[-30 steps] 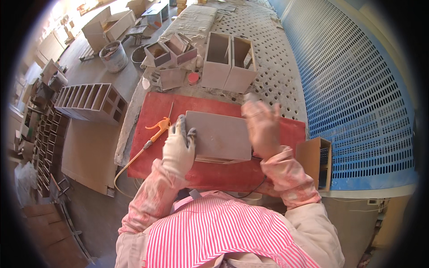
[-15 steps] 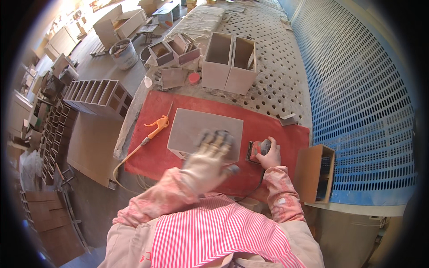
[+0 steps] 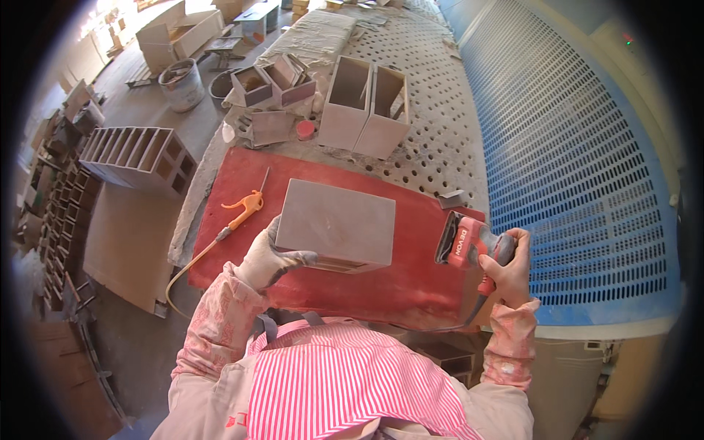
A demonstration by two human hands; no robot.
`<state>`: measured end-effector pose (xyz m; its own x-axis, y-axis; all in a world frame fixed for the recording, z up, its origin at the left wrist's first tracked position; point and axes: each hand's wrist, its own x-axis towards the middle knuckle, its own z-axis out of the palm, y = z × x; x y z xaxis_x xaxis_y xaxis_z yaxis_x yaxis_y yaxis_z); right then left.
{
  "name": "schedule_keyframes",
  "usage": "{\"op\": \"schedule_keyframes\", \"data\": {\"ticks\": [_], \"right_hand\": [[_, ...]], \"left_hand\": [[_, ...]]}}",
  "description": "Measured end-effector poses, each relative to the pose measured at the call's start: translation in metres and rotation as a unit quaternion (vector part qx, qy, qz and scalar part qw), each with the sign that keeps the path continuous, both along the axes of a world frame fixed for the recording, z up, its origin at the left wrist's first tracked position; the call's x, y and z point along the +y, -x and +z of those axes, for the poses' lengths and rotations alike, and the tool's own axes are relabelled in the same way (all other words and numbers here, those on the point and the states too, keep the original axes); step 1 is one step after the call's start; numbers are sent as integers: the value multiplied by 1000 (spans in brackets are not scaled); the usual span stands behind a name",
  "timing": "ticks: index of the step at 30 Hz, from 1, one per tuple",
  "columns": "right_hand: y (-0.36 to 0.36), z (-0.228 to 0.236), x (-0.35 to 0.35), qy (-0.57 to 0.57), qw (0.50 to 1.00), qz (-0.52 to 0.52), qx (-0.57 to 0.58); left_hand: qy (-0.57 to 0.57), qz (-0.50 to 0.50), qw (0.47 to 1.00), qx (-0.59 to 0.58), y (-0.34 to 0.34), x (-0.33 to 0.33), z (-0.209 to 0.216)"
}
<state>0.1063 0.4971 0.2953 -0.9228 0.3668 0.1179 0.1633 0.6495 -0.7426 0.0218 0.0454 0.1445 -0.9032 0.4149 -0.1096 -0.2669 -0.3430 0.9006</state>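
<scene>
A grey box with an opening on its near side rests on a red mat. My left hand, in a pale, dark-tipped work glove, grips its near left corner, with the thumb along the near side and the fingers partly hidden behind the left edge. To the right of the box, my bare right hand is wrapped around a red power sander, held tilted with its sanding pad facing the box. The sander's cord trails toward my body. An orange air blow gun lies on the mat left of the box.
Two upright open boxes stand beyond the mat on the perforated bench. Smaller boxes and a red lid sit to their left. A blue slotted panel borders the right. Buckets and a compartmented unit occupy the left floor.
My left hand has gone from the box's top to its near left corner. My right hand has raised the sander off the mat and moved it rightward, turning it.
</scene>
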Motion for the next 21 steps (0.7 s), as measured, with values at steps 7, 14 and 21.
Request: {"op": "schedule_keyframes", "data": {"ticks": [7, 14, 21], "right_hand": [[27, 70, -114, -153, 964, 210, -63], [62, 74, -174, -192, 932, 296, -78], [124, 26, -230, -280, 915, 288, -32]], "left_hand": [[1, -53, 998, 42, 12, -3, -20], [15, -61, 996, 67, 13, -1, -36], [21, -98, 994, 49, 21, 1, -41]]}}
